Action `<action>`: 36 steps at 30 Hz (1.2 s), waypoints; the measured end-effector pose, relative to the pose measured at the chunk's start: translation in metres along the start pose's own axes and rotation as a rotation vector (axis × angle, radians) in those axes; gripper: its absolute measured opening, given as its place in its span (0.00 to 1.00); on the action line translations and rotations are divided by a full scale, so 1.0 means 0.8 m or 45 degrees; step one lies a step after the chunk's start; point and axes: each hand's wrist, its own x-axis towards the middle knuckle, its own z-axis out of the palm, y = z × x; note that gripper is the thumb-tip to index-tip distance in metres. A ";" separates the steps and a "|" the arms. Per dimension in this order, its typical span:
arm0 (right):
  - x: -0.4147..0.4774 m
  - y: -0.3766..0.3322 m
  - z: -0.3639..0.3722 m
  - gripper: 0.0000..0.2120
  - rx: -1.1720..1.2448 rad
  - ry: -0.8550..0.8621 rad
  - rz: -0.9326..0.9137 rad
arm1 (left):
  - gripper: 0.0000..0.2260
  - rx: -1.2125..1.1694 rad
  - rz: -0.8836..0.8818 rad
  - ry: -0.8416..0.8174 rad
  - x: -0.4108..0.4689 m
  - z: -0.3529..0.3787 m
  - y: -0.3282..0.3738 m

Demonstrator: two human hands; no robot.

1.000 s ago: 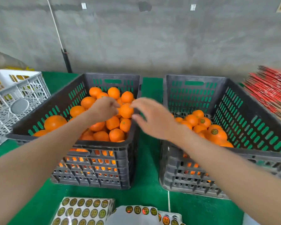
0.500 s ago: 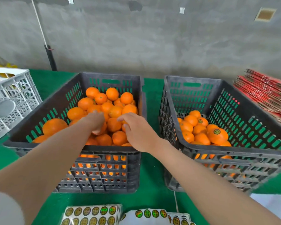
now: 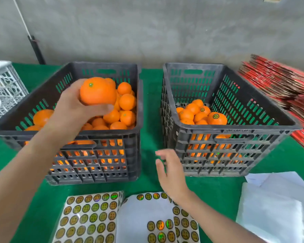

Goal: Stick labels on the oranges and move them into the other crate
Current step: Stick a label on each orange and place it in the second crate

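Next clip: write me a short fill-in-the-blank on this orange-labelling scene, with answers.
The left hand holds a round orange fruit above the ____ dark slotted plastic crate.
The right hand, fingers spread, holds ____.
Labelled oranges lie in the ____ dark crate.
Round-sticker sheets lie on ____ cloth.
Answers: left; nothing; right; green.

**A fruit-packing room**

Bare concrete wall [image 3: 165, 32] behind the full black crate [image 3: 104, 135] of oranges [image 3: 126, 102]; right of it a second crate [image 3: 235, 131] and flattened red cartons [image 3: 279, 81]; before it, label sheets [image 3: 89, 218] on green felt [image 3: 149, 102].
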 end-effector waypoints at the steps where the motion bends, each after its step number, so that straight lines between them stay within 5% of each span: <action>1: -0.016 0.023 0.001 0.12 -0.164 -0.257 0.176 | 0.27 -0.007 0.027 -0.046 -0.027 0.004 0.007; 4: -0.035 0.069 0.006 0.20 -0.620 -0.869 0.440 | 0.29 0.065 -0.062 -0.197 -0.089 0.027 0.005; 8: -0.037 0.079 0.008 0.18 -0.625 -0.994 0.400 | 0.31 0.245 -0.415 -0.372 -0.143 0.073 -0.041; 15: -0.031 0.076 -0.006 0.05 -0.261 -0.635 0.305 | 0.24 0.054 -0.986 -0.438 -0.174 0.136 -0.118; 25: -0.019 0.073 -0.056 0.08 0.803 -0.334 0.766 | 0.48 -0.542 -1.091 -0.559 -0.190 0.134 -0.132; 29: -0.021 0.072 -0.054 0.03 0.675 -0.312 0.796 | 0.47 -0.616 -1.030 -0.571 -0.190 0.154 -0.122; 31: -0.026 0.072 -0.053 0.11 0.394 -0.345 0.706 | 0.44 -0.653 -1.014 -0.501 -0.191 0.165 -0.118; 33: -0.043 0.068 -0.055 0.18 -0.048 -0.231 0.455 | 0.41 -0.662 -1.010 -0.412 -0.192 0.174 -0.119; 36: -0.078 0.053 -0.052 0.11 -0.231 -0.073 0.040 | 0.41 -0.711 -1.000 -0.330 -0.198 0.181 -0.122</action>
